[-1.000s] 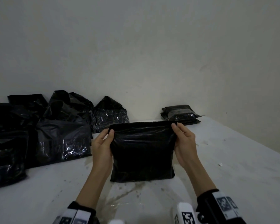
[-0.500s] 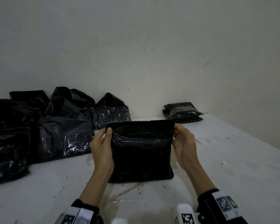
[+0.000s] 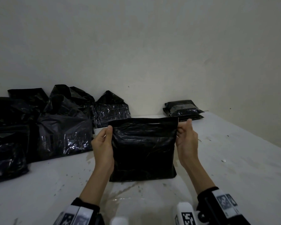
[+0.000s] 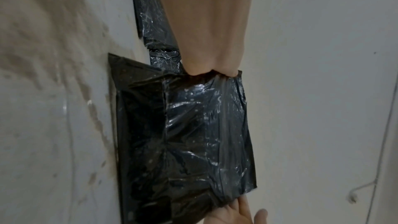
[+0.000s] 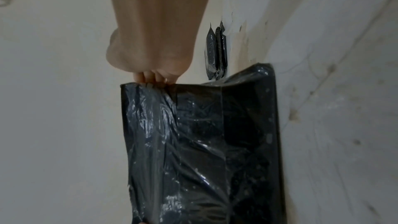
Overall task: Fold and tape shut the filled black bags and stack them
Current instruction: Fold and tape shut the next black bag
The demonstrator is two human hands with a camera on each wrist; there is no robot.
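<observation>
In the head view, a filled black bag [image 3: 143, 150] stands at the middle of the white table [image 3: 234, 159], its lower edge resting on the table, its top flap raised. The left hand [image 3: 103, 144] pinches the flap's left corner and the right hand [image 3: 186, 140] pinches its right corner. A heap of unsealed black bags [image 3: 44, 127] lies far left by the wall; two flat sealed bags [image 3: 183, 109] are stacked far right. In the left wrist view, the fingers [image 4: 200, 71] curl into the bag's edge. In the right wrist view, the fingers [image 5: 150, 78] clasp the flap's corner.
</observation>
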